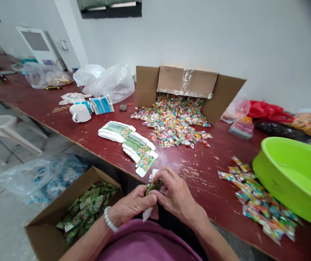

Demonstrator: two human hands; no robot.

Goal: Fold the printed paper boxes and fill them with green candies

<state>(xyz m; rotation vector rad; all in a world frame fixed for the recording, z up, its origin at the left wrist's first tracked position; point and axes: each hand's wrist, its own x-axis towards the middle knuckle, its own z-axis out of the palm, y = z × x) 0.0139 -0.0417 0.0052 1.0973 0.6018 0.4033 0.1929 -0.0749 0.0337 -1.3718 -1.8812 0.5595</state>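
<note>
My left hand (133,203), with a beaded bracelet at the wrist, is closed on a small green printed carton (153,186). Its white flaps stick out at top and bottom. From the other side my right hand (177,193) grips the same carton near its upper end. Whether anything is inside it cannot be made out. Just beyond my hands lie two stacks of flat green-and-white cartons (114,131), the nearer stack (136,145) fanned toward me. Below left, a cardboard box (43,232) holds many green foil packets (86,208).
A tipped cardboard box (186,80) spills wrapped candies (175,125) across the red table (199,170). On the right, more candy packs (264,203) lie beside a green basin (288,181). A white mug (80,113) and plastic bags (114,85) stand at left, near a plastic chair (5,127).
</note>
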